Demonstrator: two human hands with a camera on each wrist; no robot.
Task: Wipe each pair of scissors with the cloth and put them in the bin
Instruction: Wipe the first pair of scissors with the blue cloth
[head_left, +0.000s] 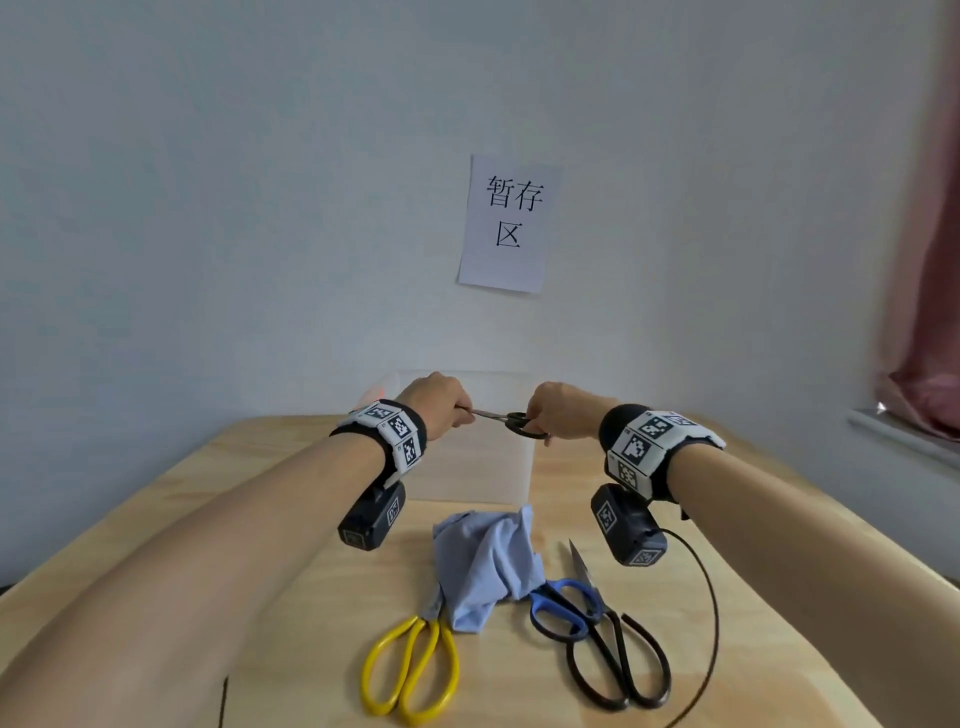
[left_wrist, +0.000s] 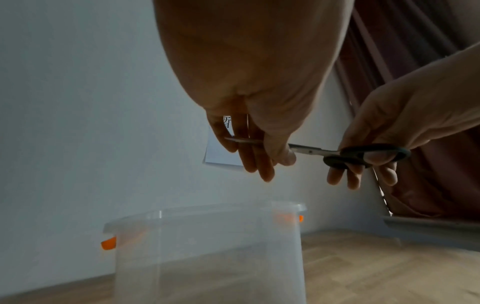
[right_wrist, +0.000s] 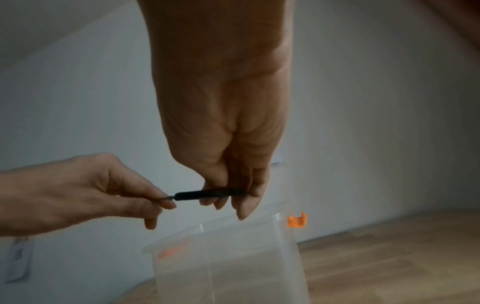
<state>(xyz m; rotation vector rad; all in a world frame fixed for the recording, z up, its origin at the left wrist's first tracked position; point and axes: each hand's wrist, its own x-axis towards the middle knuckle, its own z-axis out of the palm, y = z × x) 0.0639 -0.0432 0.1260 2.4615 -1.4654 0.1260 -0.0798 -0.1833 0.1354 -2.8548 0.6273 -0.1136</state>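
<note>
Black scissors (head_left: 511, 422) hang level over the bin (left_wrist: 207, 246); left hand (head_left: 436, 402) pinches the blades, right hand (head_left: 563, 408) grips the handles.

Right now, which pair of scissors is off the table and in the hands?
The small black-handled scissors: left hand pinches the blades, right hand grips the handles, above the bin. The yellow, blue and large black pairs lie on the table.

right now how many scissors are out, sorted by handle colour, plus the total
Black-handled, held over the bin by both hands: 1, the small scissors
Yellow-handled, on the table: 1, the yellow scissors
Blue-handled, on the table: 1, the blue scissors
Dark-handled, on the table: 1, the large dark scissors
Total: 4
</note>
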